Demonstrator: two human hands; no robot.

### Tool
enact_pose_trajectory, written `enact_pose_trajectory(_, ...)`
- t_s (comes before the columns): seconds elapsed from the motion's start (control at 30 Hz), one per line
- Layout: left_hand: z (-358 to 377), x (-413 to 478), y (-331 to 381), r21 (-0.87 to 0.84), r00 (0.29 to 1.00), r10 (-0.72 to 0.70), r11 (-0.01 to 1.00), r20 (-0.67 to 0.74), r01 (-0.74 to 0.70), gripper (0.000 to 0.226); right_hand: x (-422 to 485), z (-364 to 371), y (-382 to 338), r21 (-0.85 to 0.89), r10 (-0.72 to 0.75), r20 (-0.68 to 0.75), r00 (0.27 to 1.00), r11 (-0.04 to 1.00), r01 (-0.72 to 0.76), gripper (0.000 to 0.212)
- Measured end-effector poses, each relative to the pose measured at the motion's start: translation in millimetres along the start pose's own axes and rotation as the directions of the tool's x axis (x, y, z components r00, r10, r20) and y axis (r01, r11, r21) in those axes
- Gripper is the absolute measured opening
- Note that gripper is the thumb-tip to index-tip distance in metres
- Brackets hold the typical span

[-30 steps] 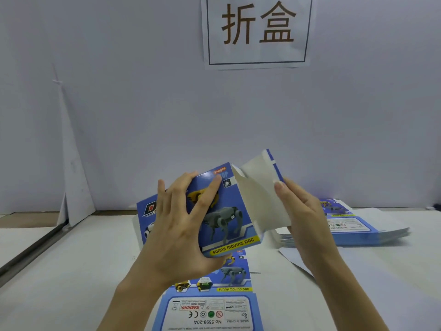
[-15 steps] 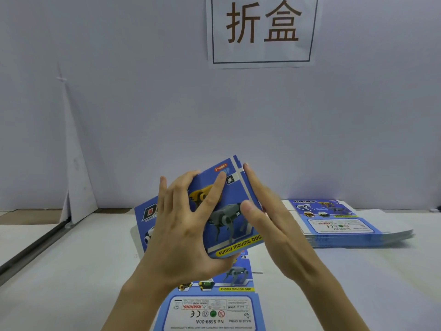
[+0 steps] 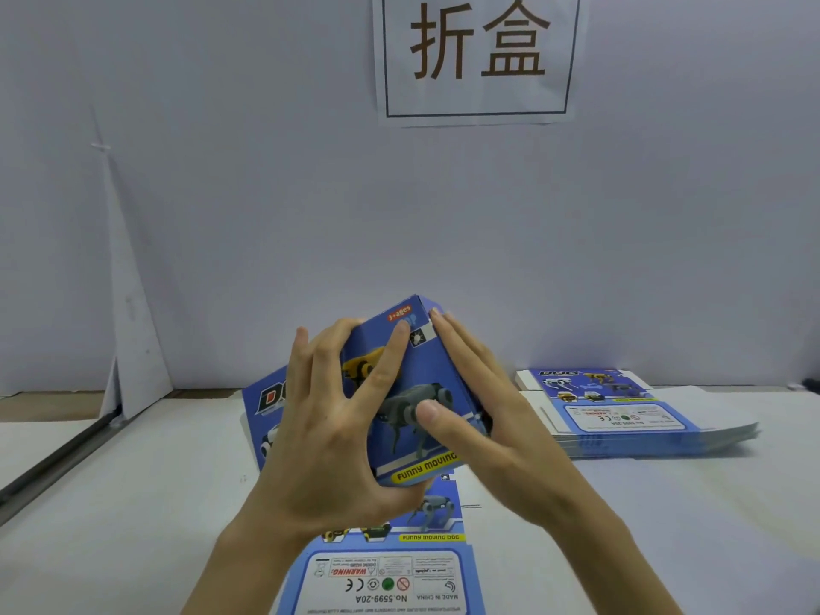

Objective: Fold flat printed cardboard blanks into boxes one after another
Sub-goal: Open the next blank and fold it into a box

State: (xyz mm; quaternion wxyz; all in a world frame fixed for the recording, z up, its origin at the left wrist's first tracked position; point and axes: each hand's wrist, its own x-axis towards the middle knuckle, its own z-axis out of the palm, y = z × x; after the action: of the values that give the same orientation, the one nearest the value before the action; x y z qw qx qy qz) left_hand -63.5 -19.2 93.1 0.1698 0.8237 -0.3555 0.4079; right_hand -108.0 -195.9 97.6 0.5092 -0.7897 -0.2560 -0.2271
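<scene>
Nearest, at the near edge of the white table (image 3: 111,503), a flat blank (image 3: 390,574) lies face up. It is thin, smooth card, blue, with a white label and small robot dog pictures. Just above it two hands hold up a box (image 3: 421,375) of the same shiny blue card, with a grey robot dog and a yellow strip of words on its front. The box is tilted, with one corner pointing up, and it does not touch the table. The left hand (image 3: 328,441) grips it: the fingers (image 3: 386,361) are spread and bent over the front, and the thumb goes under the bottom corner. The right hand (image 3: 492,428) is flat, with straight fingers (image 3: 461,352) pressed on the right side of the box and the thumb lying on the front. Farther back, toward the far right corner of the table, a neat stack of blanks (image 3: 630,419) lies flat, well apart from the hands. At the far left edge a tall, pointed white sheet (image 3: 128,330) leans at the wall. High on the pale wall hangs a white paper sign (image 3: 477,59) with two big brown characters.
</scene>
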Motion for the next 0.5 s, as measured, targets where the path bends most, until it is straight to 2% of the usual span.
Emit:
enact_pose_trajectory(0.1,-4,1,-2,-0.004,1.000,-0.013,1.000,-0.001,0.013,0.110,-2,-8,-1,0.054,-0.017,0.053,0.998,0.998,0.014,0.063)
enact_pose_trajectory(0.3,-6,0,2,-0.056,0.997,-0.076,0.996,-0.035,0.073,0.108,-2,9,-2,-0.136,-0.040,-0.006,0.999,0.990,0.039,0.069)
enact_pose_trajectory(0.5,-7,-1,1,-0.066,0.995,-0.072,0.996,-0.066,0.067,0.107,-2,14,-6,-0.282,-0.074,-0.035,0.997,0.957,0.061,0.060)
